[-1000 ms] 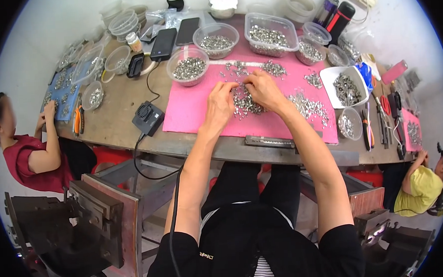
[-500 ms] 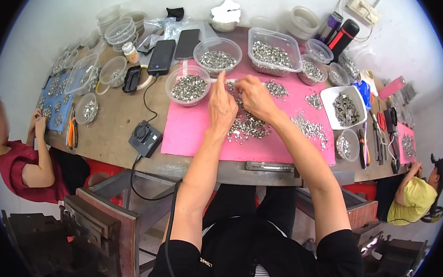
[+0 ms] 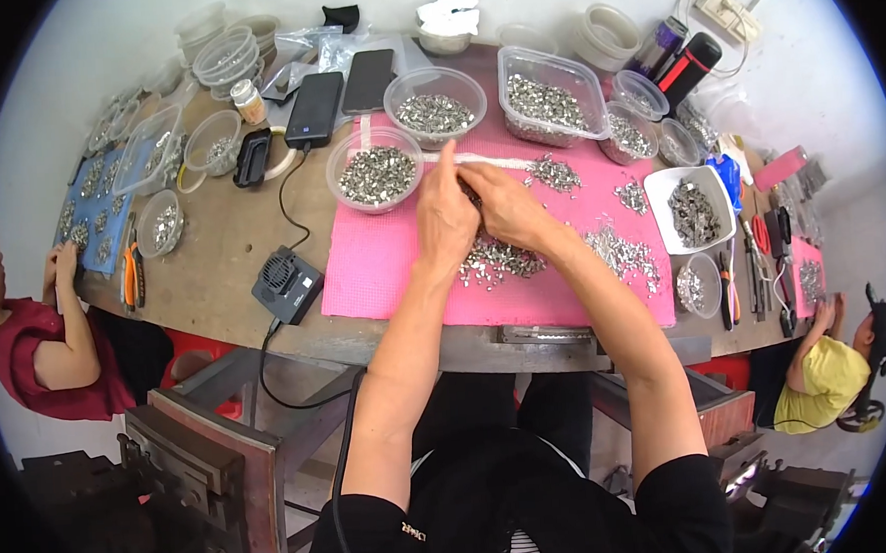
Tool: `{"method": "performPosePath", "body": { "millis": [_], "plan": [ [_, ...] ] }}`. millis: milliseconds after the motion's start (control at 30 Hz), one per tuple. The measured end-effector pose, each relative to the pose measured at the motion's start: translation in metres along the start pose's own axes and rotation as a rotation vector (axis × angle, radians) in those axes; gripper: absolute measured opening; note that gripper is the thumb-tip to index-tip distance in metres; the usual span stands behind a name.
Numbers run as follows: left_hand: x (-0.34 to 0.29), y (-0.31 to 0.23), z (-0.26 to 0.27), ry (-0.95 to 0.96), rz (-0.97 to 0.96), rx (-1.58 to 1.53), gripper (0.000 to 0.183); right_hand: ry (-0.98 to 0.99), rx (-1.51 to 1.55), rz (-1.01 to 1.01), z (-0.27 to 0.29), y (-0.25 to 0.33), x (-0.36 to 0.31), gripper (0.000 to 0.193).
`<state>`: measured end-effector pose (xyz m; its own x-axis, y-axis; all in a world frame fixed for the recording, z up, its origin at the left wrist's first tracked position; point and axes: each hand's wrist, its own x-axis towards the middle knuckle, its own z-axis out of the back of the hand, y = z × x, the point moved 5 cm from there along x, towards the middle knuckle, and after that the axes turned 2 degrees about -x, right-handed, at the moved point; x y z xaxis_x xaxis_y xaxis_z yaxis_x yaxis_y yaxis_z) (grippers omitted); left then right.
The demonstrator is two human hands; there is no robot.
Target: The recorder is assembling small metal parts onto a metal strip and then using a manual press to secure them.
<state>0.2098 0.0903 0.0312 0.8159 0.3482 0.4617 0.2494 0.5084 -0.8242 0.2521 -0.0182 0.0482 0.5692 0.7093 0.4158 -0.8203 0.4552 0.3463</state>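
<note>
Left hand (image 3: 447,221) and right hand (image 3: 512,209) just cupped closer together mid-frame by my shiny bits (image 3: 502,262), maybe bunching some, but I can't tell if they grip.

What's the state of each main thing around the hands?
Left hand: outstretched, grip unclear
Right hand: cupped, grip unclear
Metal parts: loose, piled
Pink mat: spread flat
Nearer round tub: open, holding parts
Rectangular tub: open, holding parts
White tray: open, holding parts
Black grilled device: cable attached

Left hand (image 3: 448,221) and right hand (image 3: 512,210) meet at small metal pieces (image 3: 500,261).
</note>
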Motion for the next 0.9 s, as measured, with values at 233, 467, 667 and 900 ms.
{"method": "performPosePath", "body": {
  "millis": [233, 467, 667, 900],
  "plan": [
    [-0.001, -0.002, 0.004, -0.062, -0.2, 0.185, 0.055, -0.105, -0.226, -0.096, 0.027, -0.002, -0.02, 0.046],
    [-0.001, -0.017, 0.009, -0.016, -0.162, -0.12, 0.046, 0.071, 0.202, -0.168, 0.036, 0.02, -0.027, 0.046],
    [-0.005, -0.01, -0.001, 0.029, -0.087, -0.13, 0.04, 0.076, -0.011, -0.033, 0.028, 0.019, -0.029, 0.039],
    [0.0, -0.007, 0.009, -0.148, 0.009, -0.28, 0.064, -0.243, 0.095, -0.119, 0.062, -0.007, 0.041, 0.02]
  ]
}}
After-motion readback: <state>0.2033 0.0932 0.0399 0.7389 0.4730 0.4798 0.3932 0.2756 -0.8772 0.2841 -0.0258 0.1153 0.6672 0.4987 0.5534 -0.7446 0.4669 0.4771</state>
